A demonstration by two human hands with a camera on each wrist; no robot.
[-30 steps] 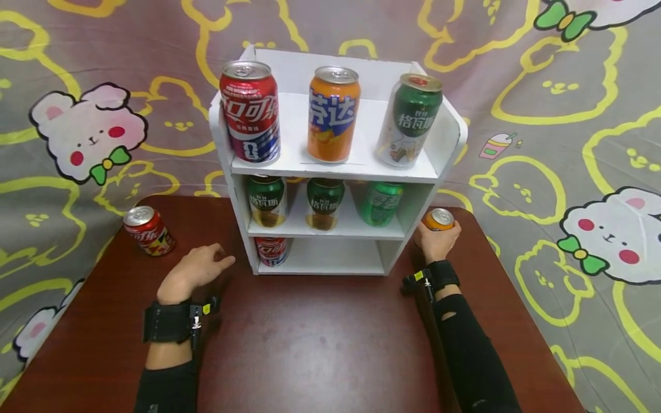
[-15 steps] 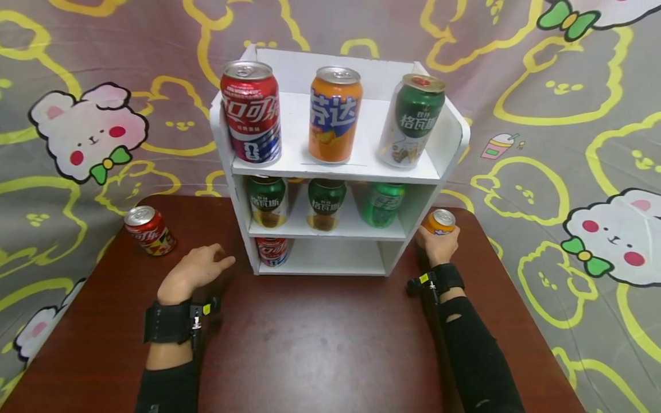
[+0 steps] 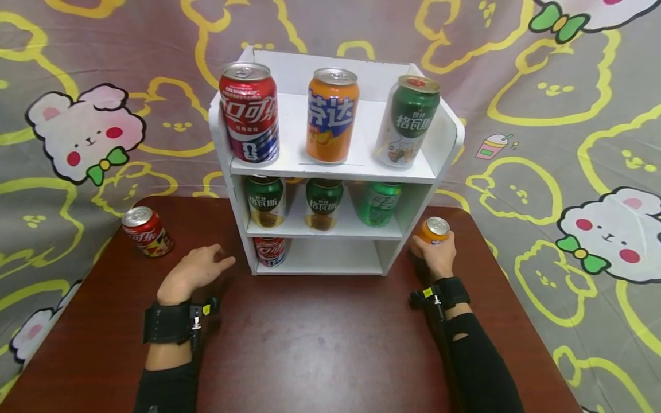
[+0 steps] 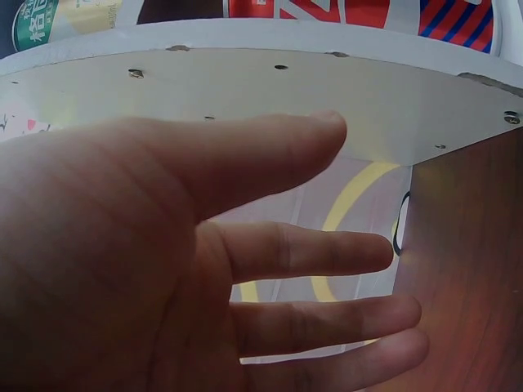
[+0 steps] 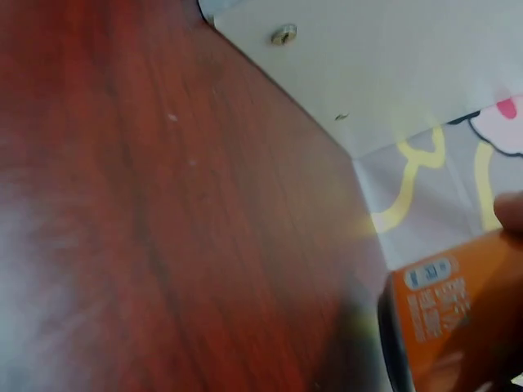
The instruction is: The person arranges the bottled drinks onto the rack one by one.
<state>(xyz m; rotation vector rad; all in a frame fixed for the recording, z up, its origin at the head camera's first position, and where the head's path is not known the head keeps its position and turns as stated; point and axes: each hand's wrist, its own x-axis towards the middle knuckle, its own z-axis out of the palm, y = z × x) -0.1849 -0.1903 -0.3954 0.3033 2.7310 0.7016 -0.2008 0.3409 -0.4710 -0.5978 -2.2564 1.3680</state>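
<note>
At the right of the shelf, my right hand (image 3: pixel 436 255) grips an orange soda can (image 3: pixel 435 228) with its silver top facing up. In the right wrist view the orange can (image 5: pixel 458 314) fills the lower right corner, its base near the table, and only a bit of a finger shows. My left hand (image 3: pixel 195 271) holds nothing over the table, left of the shelf, fingers loosely extended. In the left wrist view its thumb and fingers (image 4: pixel 327 253) are spread apart beside the white side panel. A red cola can (image 3: pixel 148 232) stands on the table beyond that hand.
A white three-tier shelf (image 3: pixel 330 269) stands mid-table. On top are a red cola can (image 3: pixel 249 115), an orange can (image 3: pixel 332 117) and a green-and-white can (image 3: pixel 409 123). Green cans (image 3: pixel 324 203) fill the middle tier; a red can (image 3: pixel 270 251) sits bottom left. Patterned cloth hangs behind.
My right hand has drawn the orange can slightly back toward me, and the wrist has come nearer. The left hand has stayed where it was.
</note>
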